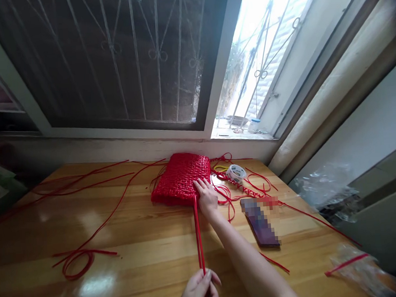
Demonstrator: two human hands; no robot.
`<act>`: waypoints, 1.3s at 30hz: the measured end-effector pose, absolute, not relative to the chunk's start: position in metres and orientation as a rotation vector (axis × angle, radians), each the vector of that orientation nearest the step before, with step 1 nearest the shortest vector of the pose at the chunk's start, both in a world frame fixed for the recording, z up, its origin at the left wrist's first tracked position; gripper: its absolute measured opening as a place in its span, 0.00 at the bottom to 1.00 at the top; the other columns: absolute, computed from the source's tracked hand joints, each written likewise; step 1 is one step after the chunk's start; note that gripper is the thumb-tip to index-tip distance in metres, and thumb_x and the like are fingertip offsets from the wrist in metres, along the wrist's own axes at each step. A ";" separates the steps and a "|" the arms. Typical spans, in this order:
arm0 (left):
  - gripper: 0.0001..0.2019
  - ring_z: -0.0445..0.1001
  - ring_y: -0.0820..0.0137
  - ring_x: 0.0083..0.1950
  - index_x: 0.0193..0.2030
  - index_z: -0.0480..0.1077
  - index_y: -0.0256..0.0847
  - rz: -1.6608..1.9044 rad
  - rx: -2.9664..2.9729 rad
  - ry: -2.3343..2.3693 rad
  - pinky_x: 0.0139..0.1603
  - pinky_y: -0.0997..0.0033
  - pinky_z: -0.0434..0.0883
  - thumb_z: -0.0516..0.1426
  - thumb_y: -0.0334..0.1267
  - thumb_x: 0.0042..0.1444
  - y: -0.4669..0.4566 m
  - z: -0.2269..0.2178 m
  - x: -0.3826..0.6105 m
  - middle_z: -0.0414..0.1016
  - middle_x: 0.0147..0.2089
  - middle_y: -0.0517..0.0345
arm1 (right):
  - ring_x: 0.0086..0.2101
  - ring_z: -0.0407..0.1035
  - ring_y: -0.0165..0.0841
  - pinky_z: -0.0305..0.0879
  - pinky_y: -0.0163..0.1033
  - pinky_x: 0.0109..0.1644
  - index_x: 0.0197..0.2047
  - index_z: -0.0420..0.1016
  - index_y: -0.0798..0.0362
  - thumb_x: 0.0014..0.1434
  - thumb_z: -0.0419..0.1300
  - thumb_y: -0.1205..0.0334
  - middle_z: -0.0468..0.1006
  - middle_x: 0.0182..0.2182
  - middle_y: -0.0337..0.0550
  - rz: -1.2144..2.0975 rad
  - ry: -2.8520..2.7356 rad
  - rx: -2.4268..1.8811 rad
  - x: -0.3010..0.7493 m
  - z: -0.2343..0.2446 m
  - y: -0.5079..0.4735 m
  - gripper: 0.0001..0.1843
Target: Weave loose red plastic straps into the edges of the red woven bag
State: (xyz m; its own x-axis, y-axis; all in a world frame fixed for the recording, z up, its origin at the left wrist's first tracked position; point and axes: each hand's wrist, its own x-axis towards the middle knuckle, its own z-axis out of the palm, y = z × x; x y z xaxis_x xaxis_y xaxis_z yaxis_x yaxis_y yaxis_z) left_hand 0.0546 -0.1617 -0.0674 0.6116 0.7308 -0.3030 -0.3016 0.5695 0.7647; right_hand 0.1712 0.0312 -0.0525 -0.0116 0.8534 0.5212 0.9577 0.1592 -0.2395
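Note:
A woven red bag or basket (183, 177) lies on its side on the wooden table. My right hand (206, 196) rests on its near right edge with the fingers stretched flat over the weave. Two strands of red cord (198, 235) run taut from the near edge of the weave towards me. Their near ends are pinched between thumb and fingers of my left hand (199, 291), low in the view.
Loose red cords (104, 229) trail across the left of the wooden table (152, 262). A tape roll (236, 174), a braided red strip (247, 190) and a partly blurred dark phone-like slab (264, 228) lie to the right. Clear plastic wrapping (361, 263) sits at the right edge.

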 end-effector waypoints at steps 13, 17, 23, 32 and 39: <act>0.37 0.59 0.77 0.16 0.26 0.74 0.29 0.383 0.983 0.673 0.19 0.76 0.50 0.41 0.65 0.45 -0.145 -0.064 0.042 0.65 0.17 0.55 | 0.56 0.53 0.32 0.53 0.42 0.56 0.54 0.63 0.46 0.51 0.45 0.79 0.66 0.52 0.37 -0.320 -1.811 -1.550 0.188 -0.074 0.021 0.30; 0.37 0.57 0.77 0.16 0.24 0.75 0.30 0.339 1.086 0.700 0.18 0.77 0.48 0.42 0.65 0.45 -0.143 -0.061 0.041 0.64 0.16 0.56 | 0.55 0.53 0.34 0.51 0.43 0.58 0.53 0.64 0.47 0.53 0.45 0.78 0.67 0.51 0.38 -0.255 -1.826 -1.551 0.188 -0.076 0.023 0.27; 0.34 0.57 0.77 0.15 0.24 0.74 0.30 0.317 1.034 0.667 0.18 0.78 0.49 0.44 0.63 0.47 -0.141 -0.070 0.042 0.65 0.16 0.56 | 0.54 0.55 0.31 0.48 0.44 0.59 0.53 0.63 0.45 0.53 0.44 0.78 0.67 0.52 0.38 -0.212 -1.829 -1.567 0.186 -0.075 0.022 0.28; 0.30 0.75 0.62 0.30 0.42 0.67 0.31 0.524 0.597 0.549 0.37 0.62 0.66 0.52 0.59 0.43 -0.132 -0.065 0.033 0.77 0.28 0.45 | 0.58 0.45 0.34 0.48 0.45 0.59 0.59 0.52 0.51 0.46 0.46 0.78 0.60 0.56 0.41 -0.284 -1.844 -1.516 0.191 -0.064 0.016 0.35; 0.27 0.74 0.61 0.37 0.43 0.65 0.31 1.038 0.869 0.974 0.45 0.58 0.66 0.50 0.55 0.48 -0.068 -0.018 -0.034 0.75 0.38 0.42 | 0.54 0.52 0.38 0.47 0.53 0.57 0.55 0.56 0.52 0.44 0.47 0.74 0.62 0.52 0.47 -0.191 -1.677 -1.386 0.194 -0.055 0.004 0.31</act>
